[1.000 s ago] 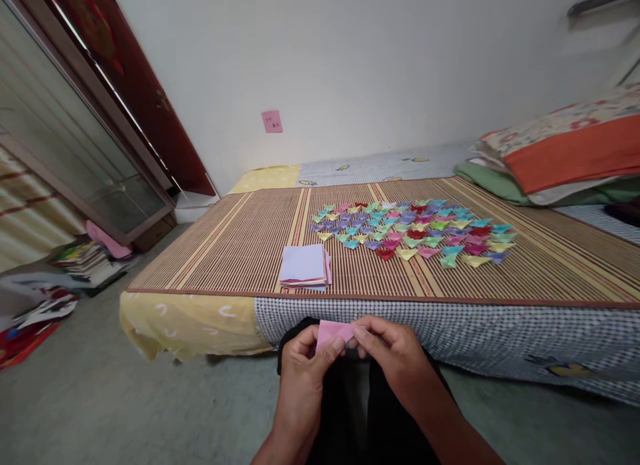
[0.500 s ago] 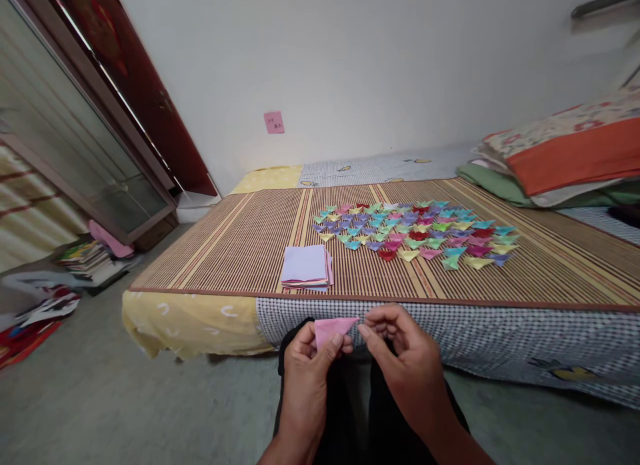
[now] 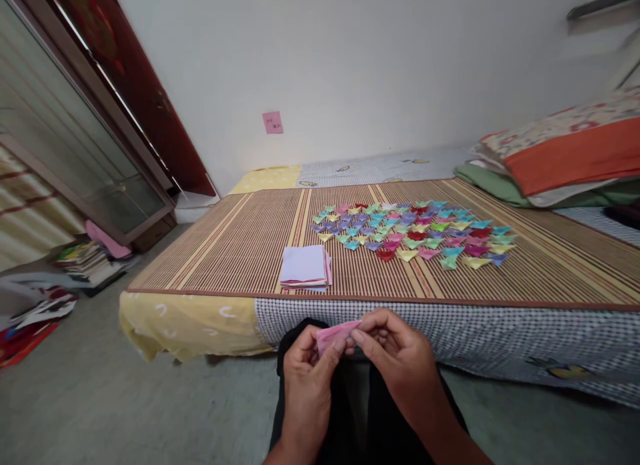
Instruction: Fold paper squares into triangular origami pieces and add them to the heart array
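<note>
- Left hand (image 3: 306,377): nearly closed, thumb on top and fingers beneath, with the pink paper (image 3: 332,335) pinched between them.
- Right hand (image 3: 397,351): thumb and index finger brought together on the paper's narrow end; other fingers loosely curled.
- Landmark for my notes: the stack of paper squares (image 3: 303,265). Pink paper is nearer me than the stack and slightly right of it, held off the bed above dark-clad legs (image 3: 405,421).
- Step, as I judge it: creasing a small fold. I would let the left pinch act as the fixed clamp and have the right thumb work the edge.
- Good practice, my view: line up edges before pressing, then run the thumb from the held end towards the tip. Thin paper probably skews if both hands pull. Layer count: cannot tell on my feed.
- Surface: the stack lies near the front edge of a striped mat (image 3: 225,235). Right of it and farther back, rows of folded paper pieces (image 3: 415,236) in many colours. In front of it, a checked sheet (image 3: 480,331) hangs down.
- Room: beyond the stack, a pink note (image 3: 273,123) on a pale wall (image 3: 375,65); far right of it, piled bedding (image 3: 570,161); well left, a glass-fronted cabinet (image 3: 75,118).
</note>
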Tool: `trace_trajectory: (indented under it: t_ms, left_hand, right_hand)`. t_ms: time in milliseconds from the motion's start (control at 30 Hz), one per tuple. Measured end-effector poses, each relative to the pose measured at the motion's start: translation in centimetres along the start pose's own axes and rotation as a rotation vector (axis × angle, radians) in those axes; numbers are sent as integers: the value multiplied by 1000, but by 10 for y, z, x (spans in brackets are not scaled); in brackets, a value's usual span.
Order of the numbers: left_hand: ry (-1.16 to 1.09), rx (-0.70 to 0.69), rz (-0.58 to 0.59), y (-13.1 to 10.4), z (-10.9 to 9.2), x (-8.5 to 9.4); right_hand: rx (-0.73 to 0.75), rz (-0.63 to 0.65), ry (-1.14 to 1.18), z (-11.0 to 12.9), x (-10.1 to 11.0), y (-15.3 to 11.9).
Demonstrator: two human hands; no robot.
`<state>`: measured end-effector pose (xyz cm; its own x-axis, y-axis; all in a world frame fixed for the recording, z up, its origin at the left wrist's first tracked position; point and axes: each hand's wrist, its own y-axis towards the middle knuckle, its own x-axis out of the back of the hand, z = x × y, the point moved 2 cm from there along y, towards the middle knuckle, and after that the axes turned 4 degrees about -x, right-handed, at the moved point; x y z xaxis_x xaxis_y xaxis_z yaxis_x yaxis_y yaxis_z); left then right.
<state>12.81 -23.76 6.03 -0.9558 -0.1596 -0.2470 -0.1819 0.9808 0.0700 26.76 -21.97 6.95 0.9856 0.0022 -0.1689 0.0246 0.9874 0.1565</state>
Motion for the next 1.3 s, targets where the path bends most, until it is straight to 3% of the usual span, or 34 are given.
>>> trace_trajectory:
  t_ms: [667,933,1067,1300]
  left_hand:
    - [5,-2,6,0,-1,-2]
    - [30,-12,12,1,-1,-2]
    - [32,-26,-34,1,-1,-1]
    - [135,-180,5,-1,-4,3]
  right_hand:
    - [-185,74,212,-9,-3,3]
    - [-157,82,146,-6,-1,6]
    - [-108,13,123,-8,0,4]
    - [-58,52,78,1,-4,3]
